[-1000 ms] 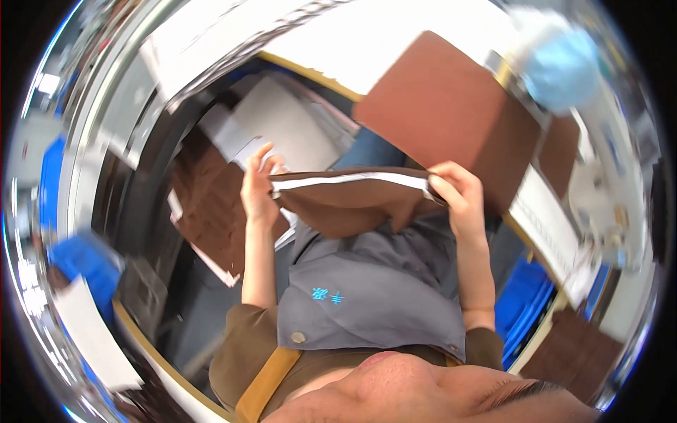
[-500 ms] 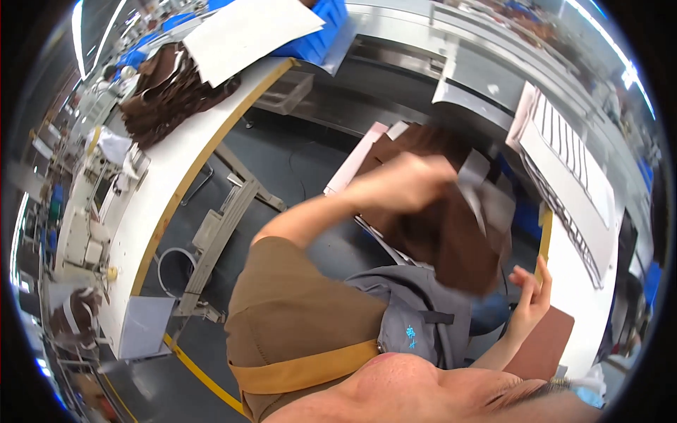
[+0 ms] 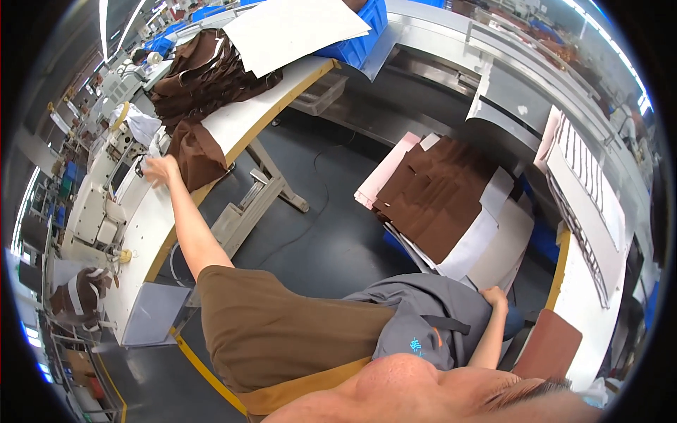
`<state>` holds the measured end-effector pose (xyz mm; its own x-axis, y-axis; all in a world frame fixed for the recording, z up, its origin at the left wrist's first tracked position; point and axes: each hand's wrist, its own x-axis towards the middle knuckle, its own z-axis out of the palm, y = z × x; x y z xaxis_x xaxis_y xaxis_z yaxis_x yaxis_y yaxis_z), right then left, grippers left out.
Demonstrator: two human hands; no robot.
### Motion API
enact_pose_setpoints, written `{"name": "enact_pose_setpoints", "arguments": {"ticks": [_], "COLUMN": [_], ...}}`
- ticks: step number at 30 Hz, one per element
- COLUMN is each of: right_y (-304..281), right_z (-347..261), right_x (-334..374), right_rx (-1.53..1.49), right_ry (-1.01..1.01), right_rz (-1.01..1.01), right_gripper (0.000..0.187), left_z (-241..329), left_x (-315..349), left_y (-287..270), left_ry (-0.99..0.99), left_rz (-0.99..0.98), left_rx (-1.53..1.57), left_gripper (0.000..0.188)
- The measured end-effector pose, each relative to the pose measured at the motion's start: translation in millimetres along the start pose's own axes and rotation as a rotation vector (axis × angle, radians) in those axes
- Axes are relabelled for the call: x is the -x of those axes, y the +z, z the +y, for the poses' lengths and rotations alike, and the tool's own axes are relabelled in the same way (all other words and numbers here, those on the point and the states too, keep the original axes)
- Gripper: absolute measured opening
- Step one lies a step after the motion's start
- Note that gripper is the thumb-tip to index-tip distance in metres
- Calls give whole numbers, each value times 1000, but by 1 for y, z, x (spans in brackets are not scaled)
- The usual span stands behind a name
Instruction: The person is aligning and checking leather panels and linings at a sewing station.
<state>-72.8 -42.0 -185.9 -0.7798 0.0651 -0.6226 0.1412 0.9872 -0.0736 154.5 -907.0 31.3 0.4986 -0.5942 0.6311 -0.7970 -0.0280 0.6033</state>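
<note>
Left hand [image 3: 161,169] swung out to brown fabric [image 3: 196,151], fingers spread; right hand [image 3: 495,296] relaxed on lap.

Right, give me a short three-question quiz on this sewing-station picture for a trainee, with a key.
1. True or false: the left hand is stretched out to the white table, beside the brown fabric that hangs over its edge.
2. Where does the right hand rest?
A. on the striped sheets
B. on the grey apron at the person's lap
C. on the blue bin
3. Fill in: the stack of brown cut pieces lies on ______ sheets.

Key
1. True
2. B
3. white; a pink sheet also shows at the stack's left edge.
</note>
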Motion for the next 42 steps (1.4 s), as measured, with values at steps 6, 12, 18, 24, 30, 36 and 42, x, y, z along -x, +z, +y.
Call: {"name": "enact_pose_setpoints", "arguments": {"ticks": [6,12,18,24,30,36,42], "right_y": [-8,-1,3,-9,-47,-95,-92], "right_z": [-24,-23,-14,-21,-76,-99,-64], "right_x": [49,60,51,63,165,249,264], "right_rx": [63,-4,-9,-71,-887,-598,-529], "right_ry": [191,212,203,168,-359,-668,-284], "right_rz": [123,189,195,241,726,1583,1709], "right_gripper": [53,49,49,44,21,59,54], "left_z": [155,234,285,279,262,239,225], "left_x": [-21,-103,-36,105,264,349,427], "left_y": [15,101,-175,-382,-442,-491,-484], "left_ry": [932,539,1065,1254,1771,1657,993], "left_rz": [-31,-235,322,-392,-1009,-1818,-2606], "left_rx": [37,442,1181,1452,1689,1845,1922], "left_gripper": [23,32,19,14,16,19,11]}}
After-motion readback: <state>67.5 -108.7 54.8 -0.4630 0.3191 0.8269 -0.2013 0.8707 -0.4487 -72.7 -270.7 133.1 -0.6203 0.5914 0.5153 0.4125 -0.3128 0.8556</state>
